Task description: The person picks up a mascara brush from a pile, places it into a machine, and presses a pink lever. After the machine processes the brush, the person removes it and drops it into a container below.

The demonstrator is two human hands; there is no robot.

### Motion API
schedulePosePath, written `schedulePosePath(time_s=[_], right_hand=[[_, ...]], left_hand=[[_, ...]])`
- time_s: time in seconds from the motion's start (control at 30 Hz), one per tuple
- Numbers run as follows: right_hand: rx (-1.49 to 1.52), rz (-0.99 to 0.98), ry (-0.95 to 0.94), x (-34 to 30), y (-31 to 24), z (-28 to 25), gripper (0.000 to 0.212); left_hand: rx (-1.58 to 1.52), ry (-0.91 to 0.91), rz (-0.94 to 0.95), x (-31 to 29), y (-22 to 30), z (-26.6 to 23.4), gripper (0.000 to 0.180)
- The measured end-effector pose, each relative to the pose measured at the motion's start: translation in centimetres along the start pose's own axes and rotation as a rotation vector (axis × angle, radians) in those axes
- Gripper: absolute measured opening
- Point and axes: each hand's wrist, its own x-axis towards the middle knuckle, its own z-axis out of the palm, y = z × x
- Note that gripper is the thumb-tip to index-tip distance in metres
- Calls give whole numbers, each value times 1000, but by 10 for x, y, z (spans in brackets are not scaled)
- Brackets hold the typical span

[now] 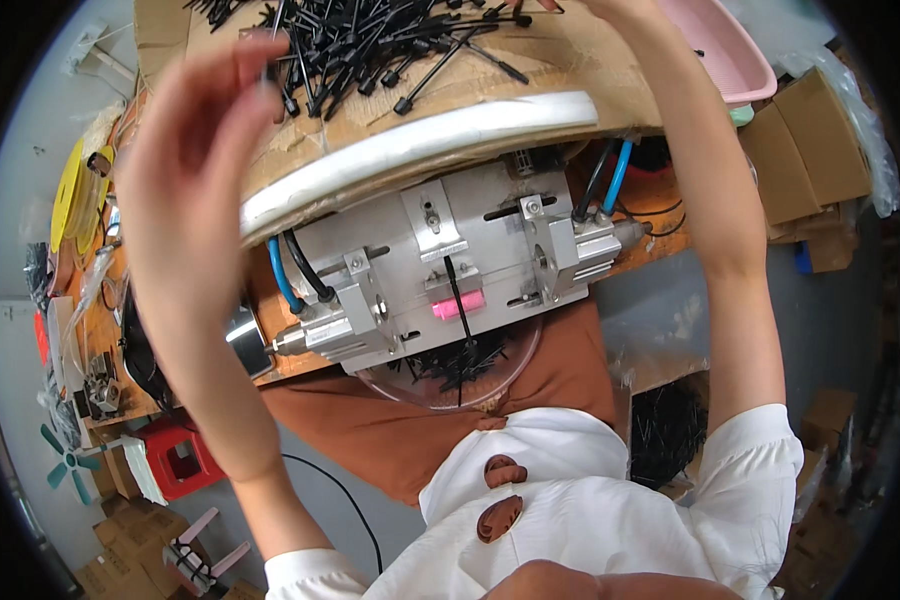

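My left hand (195,130) is raised at the left edge of a heap of black rod-shaped plastic parts (360,45). It is smeared by motion, its fingers curved. A small dark spot shows at the fingertips, and I cannot make out whether it is held. At the top edge my right hand (595,4) is mostly cut off, its fingertips near the far right end of the heap. Below, one black rod (457,290) lies upright across the middle of a metal fixture (370,240), over a pink block (458,305). Neither hand touches the fixture.
A white padded strip (420,135) edges the cardboard under the heap. Metal cylinders with blue hoses (618,175) flank the fixture. A clear bowl (515,385) with black parts rests on my lap. A pink basket (725,50), cardboard boxes (805,150) and a red stool (180,458) stand around.
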Motion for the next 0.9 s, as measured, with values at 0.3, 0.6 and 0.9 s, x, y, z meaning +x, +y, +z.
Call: schedulePosePath(time_s=[0.3, 0.6, 0.9], right_hand=[[961, -251, 53, -113, -2, 13, 24], [833, -231, 252, -189, -12, 44, 18], [109, -460, 166, -277, -1, 157, 64]], left_hand=[[394, -154, -60, -193, 31, 109, 71], [482, -258, -160, -191, 30, 122, 70], [372, -95, 131, -99, 25, 73, 54]])
